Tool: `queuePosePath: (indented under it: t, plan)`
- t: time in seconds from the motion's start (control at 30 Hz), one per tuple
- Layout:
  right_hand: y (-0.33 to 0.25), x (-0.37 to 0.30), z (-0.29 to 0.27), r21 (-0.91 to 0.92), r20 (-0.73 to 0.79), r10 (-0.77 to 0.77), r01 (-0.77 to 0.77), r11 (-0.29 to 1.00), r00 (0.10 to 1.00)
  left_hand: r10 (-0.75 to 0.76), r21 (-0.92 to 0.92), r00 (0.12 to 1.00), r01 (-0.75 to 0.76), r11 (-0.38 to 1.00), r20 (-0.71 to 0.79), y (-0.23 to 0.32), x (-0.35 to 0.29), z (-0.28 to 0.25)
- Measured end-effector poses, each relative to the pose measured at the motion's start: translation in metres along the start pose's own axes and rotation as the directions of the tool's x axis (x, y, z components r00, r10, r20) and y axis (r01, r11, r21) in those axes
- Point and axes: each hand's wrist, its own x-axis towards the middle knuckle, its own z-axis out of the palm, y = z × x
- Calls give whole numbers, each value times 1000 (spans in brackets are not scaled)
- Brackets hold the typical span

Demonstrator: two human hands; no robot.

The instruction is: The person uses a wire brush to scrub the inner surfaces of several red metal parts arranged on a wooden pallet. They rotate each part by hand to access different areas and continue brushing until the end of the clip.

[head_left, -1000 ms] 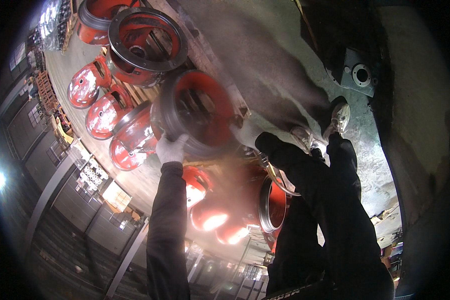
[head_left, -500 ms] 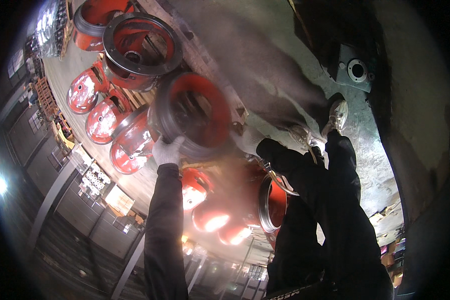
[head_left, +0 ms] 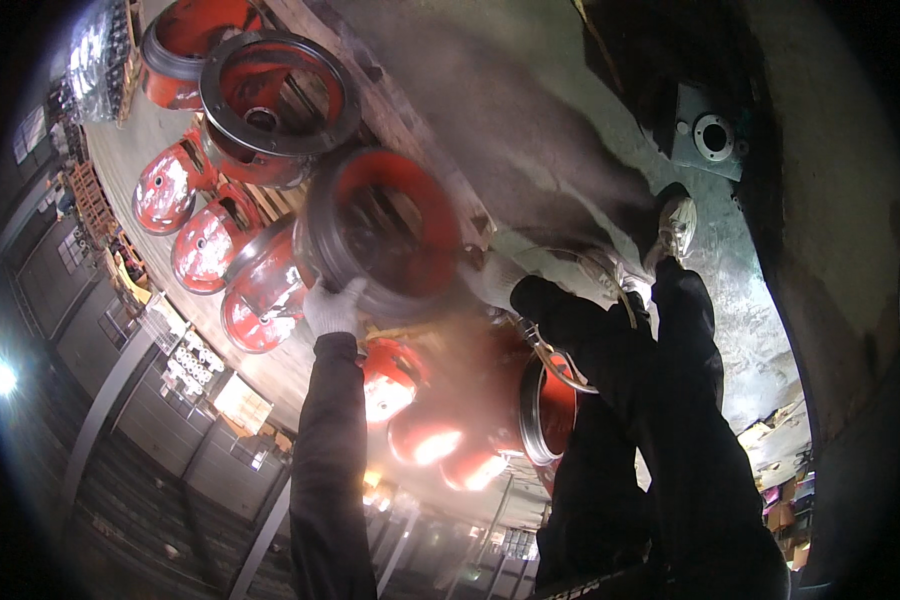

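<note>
A round red metal housing (head_left: 425, 205) with a broad dark rim stands in front of me, its open mouth facing up and its edge blurred. My left hand (head_left: 332, 308), in a pale knit glove, is closed on the near left side of its rim, thumb spread along the dark metal. At the right side of the rim is my right hand (head_left: 495, 280), gloved too, with its fingers curled and smeared; what they hold is hidden. A thin pale hose (head_left: 560, 368) loops below my right wrist. Hazy dust hangs under the housing.
Another red housing with a black flange (head_left: 282, 140) stands at the far left, beside several red domed castings (head_left: 202, 250). A wooden pallet edge (head_left: 390, 105) runs behind. A red ring-ended casting (head_left: 548, 408) lies near my legs. A grey plate with a round hole (head_left: 708, 138) lies far right.
Both hands keep their places at the housing. The whole view has shifted very slightly; nothing has been let go or newly taken hold of.
</note>
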Motion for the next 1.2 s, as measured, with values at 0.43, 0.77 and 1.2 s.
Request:
queuePosePath:
  t: [0.43,0.77,1.2]
  plan:
    - [12,-26,14,-44,122,134,-129,991,983,-13,91,1000,14,996,-11,4,-1,-2]
    - [1,-28,2,61,180,142,-155,986,973,-8,142,1000,7,990,10,-13,8,-1]
    - [1,-18,8,30,241,120,-131,991,963,65,-46,998,-64,997,4,-2,0,1]
